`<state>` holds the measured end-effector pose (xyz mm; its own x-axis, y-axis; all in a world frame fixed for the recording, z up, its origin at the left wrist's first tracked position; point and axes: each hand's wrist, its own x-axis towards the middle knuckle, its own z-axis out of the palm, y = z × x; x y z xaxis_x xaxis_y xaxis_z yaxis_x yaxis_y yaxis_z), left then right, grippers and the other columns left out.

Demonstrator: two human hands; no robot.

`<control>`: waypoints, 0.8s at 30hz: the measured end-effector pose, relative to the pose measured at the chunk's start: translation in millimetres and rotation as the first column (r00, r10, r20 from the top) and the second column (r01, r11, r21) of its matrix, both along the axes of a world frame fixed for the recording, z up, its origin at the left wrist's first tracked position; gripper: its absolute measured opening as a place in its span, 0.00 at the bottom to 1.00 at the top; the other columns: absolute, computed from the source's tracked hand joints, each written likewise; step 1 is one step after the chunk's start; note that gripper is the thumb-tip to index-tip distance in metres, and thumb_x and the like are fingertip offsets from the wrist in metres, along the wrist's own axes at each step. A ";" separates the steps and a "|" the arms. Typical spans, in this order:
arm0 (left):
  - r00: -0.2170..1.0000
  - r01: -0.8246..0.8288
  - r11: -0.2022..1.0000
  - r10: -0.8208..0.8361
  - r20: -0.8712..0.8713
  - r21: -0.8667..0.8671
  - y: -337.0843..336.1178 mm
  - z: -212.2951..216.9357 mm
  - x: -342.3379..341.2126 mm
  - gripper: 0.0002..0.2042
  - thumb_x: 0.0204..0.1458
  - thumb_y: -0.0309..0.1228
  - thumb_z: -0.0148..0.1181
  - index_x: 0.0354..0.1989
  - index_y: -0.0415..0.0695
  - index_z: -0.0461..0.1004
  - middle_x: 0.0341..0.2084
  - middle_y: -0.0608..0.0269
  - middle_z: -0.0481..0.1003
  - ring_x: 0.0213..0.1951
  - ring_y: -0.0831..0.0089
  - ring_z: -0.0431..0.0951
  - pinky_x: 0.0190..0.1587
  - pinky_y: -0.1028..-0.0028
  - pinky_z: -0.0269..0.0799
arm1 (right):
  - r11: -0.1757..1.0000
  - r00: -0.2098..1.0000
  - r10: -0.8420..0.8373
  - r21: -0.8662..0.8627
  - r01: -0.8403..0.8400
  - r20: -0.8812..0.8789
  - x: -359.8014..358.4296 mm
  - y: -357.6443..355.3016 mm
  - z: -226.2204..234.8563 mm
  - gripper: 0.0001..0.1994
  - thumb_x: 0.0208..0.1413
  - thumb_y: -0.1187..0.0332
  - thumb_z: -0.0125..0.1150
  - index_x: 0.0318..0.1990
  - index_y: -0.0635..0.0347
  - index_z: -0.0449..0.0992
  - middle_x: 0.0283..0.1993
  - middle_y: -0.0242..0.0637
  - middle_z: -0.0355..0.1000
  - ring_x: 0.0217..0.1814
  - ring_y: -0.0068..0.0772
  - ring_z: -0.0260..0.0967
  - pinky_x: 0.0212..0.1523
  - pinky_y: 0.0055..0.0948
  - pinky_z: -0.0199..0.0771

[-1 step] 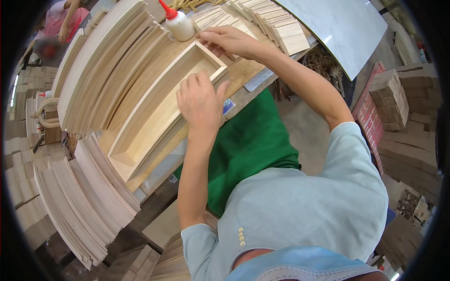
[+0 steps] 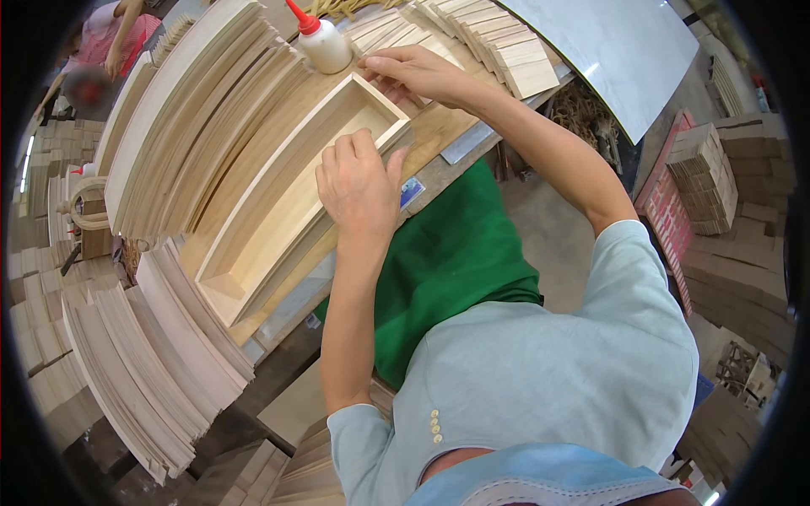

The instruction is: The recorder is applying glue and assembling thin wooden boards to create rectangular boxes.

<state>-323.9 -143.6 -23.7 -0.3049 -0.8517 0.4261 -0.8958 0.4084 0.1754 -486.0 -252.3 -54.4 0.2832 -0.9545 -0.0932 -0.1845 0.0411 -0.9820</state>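
The left hand lies palm down on the near long wall of a shallow wooden box, fingers curled over the wall's top edge and pressing on it — a hold by pressure, not a closed grip. The box is a long open tray of pale wood that runs from the far right, by the hands, away to the near left on the workbench.

The right hand rests just past the box's far end wall, fingers stretched flat, the fingertips touching the corner of the box and the thin wooden slats under them; it is open and grasps nothing that can be seen.

Just beyond the right hand's fingers stands a white glue bottle with a red nozzle, close but not touched. To the right of that hand lie rows of short wooden strips. Left of the left hand — beyond the box — long boards are stacked on edge, and more fan out in a pile nearer the body. Below the left forearm hangs a green apron.
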 end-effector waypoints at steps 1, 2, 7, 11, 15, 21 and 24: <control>1.000 -0.019 1.000 0.020 -0.017 0.018 3.1 2.5 4.3 0.20 0.40 0.45 0.67 0.29 0.42 0.69 0.28 0.57 0.70 0.34 0.59 0.70 0.37 0.63 0.65 | 0.997 0.995 -0.022 0.072 0.015 0.099 -1.3 1.8 0.5 0.21 0.62 0.55 0.49 0.53 0.61 0.72 0.41 0.33 0.73 0.35 0.20 0.68 0.34 0.21 0.71; 1.000 -0.026 1.000 0.026 -0.011 0.016 3.6 2.9 4.4 0.20 0.40 0.45 0.67 0.29 0.42 0.69 0.28 0.57 0.70 0.34 0.59 0.70 0.37 0.63 0.65 | 0.995 0.998 -0.034 0.098 0.029 0.045 -3.2 3.9 1.4 0.20 0.63 0.57 0.48 0.52 0.64 0.72 0.44 0.34 0.73 0.39 0.20 0.69 0.36 0.21 0.72; 0.999 0.005 1.000 -0.005 -0.035 0.017 0.6 8.1 -6.4 0.19 0.41 0.43 0.67 0.30 0.41 0.69 0.28 0.57 0.69 0.34 0.59 0.70 0.36 0.63 0.65 | 0.998 0.997 -0.016 0.057 0.012 0.070 -2.5 10.8 13.8 0.18 0.62 0.59 0.49 0.51 0.63 0.73 0.43 0.34 0.73 0.38 0.20 0.69 0.35 0.21 0.72; 0.969 -0.022 0.998 0.008 -0.246 -0.054 9.7 29.3 21.3 0.20 0.44 0.41 0.66 0.38 0.39 0.72 0.36 0.54 0.72 0.41 0.57 0.71 0.44 0.62 0.66 | 0.999 0.994 -0.029 0.049 0.023 0.108 -9.8 10.5 20.3 0.17 0.61 0.60 0.51 0.49 0.62 0.74 0.40 0.32 0.73 0.36 0.20 0.69 0.34 0.21 0.72; 0.859 -0.380 0.922 0.380 -0.342 0.069 27.3 44.2 114.6 0.17 0.52 0.37 0.60 0.47 0.40 0.72 0.44 0.51 0.73 0.49 0.56 0.71 0.51 0.64 0.65 | 0.999 0.997 -0.006 0.038 0.003 0.076 3.7 2.7 23.0 0.16 0.60 0.59 0.53 0.46 0.62 0.76 0.35 0.29 0.73 0.34 0.18 0.68 0.32 0.19 0.71; 0.537 -0.487 0.789 0.609 -0.583 0.376 70.8 19.6 273.6 0.18 0.57 0.36 0.55 0.51 0.36 0.71 0.49 0.55 0.73 0.51 0.68 0.71 0.55 0.72 0.62 | 0.988 0.971 0.128 0.116 -0.106 -0.204 15.3 -16.9 26.0 0.18 0.54 0.53 0.59 0.42 0.59 0.76 0.35 0.27 0.70 0.37 0.18 0.66 0.37 0.21 0.68; 0.347 -0.248 0.823 0.568 -0.747 0.511 80.5 -4.3 295.8 0.19 0.59 0.34 0.51 0.56 0.35 0.67 0.52 0.56 0.70 0.53 0.71 0.69 0.56 0.74 0.62 | 0.992 0.973 0.088 0.108 -0.066 -0.214 1.5 -15.0 29.2 0.17 0.57 0.54 0.57 0.45 0.57 0.75 0.36 0.26 0.70 0.37 0.18 0.66 0.37 0.21 0.69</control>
<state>-28.1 -63.1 -28.0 0.4908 -0.8709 -0.0255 -0.2534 -0.1707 0.9522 -484.5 -267.3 -25.2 0.3179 -0.9134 -0.2544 -0.4002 0.1140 -0.9093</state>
